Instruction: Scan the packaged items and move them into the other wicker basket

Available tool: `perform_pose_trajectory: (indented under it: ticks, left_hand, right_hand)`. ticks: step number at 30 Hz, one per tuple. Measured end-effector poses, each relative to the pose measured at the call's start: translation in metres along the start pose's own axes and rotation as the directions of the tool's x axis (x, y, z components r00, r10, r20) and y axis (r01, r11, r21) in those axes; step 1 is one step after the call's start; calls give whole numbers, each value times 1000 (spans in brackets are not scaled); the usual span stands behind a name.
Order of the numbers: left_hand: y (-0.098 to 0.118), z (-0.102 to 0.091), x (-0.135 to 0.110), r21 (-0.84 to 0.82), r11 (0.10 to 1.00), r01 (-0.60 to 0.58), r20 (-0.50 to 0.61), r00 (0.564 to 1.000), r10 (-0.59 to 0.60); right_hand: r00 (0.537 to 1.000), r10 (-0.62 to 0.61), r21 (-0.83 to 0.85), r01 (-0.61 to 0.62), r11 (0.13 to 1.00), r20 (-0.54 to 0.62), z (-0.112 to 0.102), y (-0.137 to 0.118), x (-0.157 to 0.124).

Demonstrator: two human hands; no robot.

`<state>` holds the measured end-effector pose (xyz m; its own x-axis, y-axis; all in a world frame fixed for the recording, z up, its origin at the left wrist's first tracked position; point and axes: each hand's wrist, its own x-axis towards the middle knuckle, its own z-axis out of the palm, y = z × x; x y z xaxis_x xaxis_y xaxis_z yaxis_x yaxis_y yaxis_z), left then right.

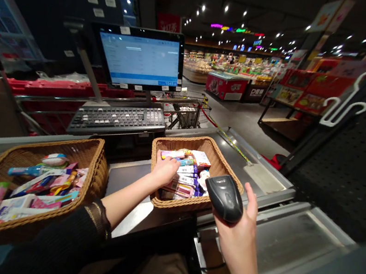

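Observation:
My right hand (240,233) grips a black handheld barcode scanner (227,197), its head turned toward the middle wicker basket (225,170). My left hand (164,171) reaches into that basket with fingers curled down onto the small boxed products (188,175) stacked inside; what it grasps is hidden under the hand. A second, larger wicker basket (95,159) at the left holds several toothpaste-like boxes and tubes (37,187).
A till monitor (140,58) and keyboard (117,119) stand behind the baskets on the steel checkout counter (293,235). A trolley (187,109) and a dark perforated panel (355,175) with a white hook (344,105) lie beyond. Shop shelves fill the far right.

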<state>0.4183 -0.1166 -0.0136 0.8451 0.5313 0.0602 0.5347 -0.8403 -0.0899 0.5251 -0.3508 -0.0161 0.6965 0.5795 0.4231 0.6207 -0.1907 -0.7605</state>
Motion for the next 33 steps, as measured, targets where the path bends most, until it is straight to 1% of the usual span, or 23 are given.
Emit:
perform_pose_trajectory:
  ticks: [2, 4, 7, 10, 12, 14, 17, 20, 22, 24, 26, 27, 30, 33]
  left_hand:
    - [-3, -8, -11, -8, 1000, -22, -78, 997, 22]
    - [-9, -15, -27, -14, 999, -38, -135, 990, 36]
    - [-26, -23, -59, -23, 1000, -17, -196, 980, 12]
    - [-55, -24, -96, -13, 998, 56, -249, 967, -57]
    - [-79, -24, -122, -13, 991, 130, -272, 954, -128]
    - [-105, -24, -149, -22, 975, 219, -271, 938, -217]
    - [-145, -26, -189, -6, 924, 382, -217, 902, -374]
    - [-186, -29, -225, 49, 838, 544, -129, 835, -535]
    - [-212, -29, -244, 86, 762, 642, -40, 766, -641]
    - [-236, -27, -259, 121, 683, 720, 61, 682, -729]
    - [-256, -21, -268, 143, 628, 765, 154, 610, -777]
    - [-264, -16, -271, 146, 614, 776, 193, 586, -787]
    - [-282, -1, -273, 144, 594, 792, 290, 540, -790]
    - [-290, 10, -273, 138, 586, 799, 348, 515, -783]
  right_hand:
    - [999, -35, 21, 35, 999, -20, 5, -8, 1]
    - [997, -73, 38, 74, 996, -34, 10, -15, 2]
    - [991, -131, 46, 131, 990, 8, 21, -22, 4]
    - [971, -220, 41, 216, 975, 97, 34, -31, 3]
    - [946, -296, 75, 288, 955, 131, 47, -41, 1]
    - [925, -349, 128, 332, 935, 151, 61, -55, -4]
    - [876, -422, 184, 387, 904, 233, 83, -78, -14]
    - [812, -483, 212, 435, 875, 326, 101, -101, -25]
    - [782, -512, 227, 459, 859, 356, 110, -115, -33]
    - [758, -536, 247, 476, 844, 373, 118, -128, -41]
    - [747, -544, 266, 474, 839, 383, 124, -139, -48]
    - [747, -543, 270, 472, 839, 384, 127, -144, -52]
    - [738, -553, 274, 480, 833, 387, 133, -154, -59]
    - [726, -565, 265, 499, 825, 392, 135, -155, -62]
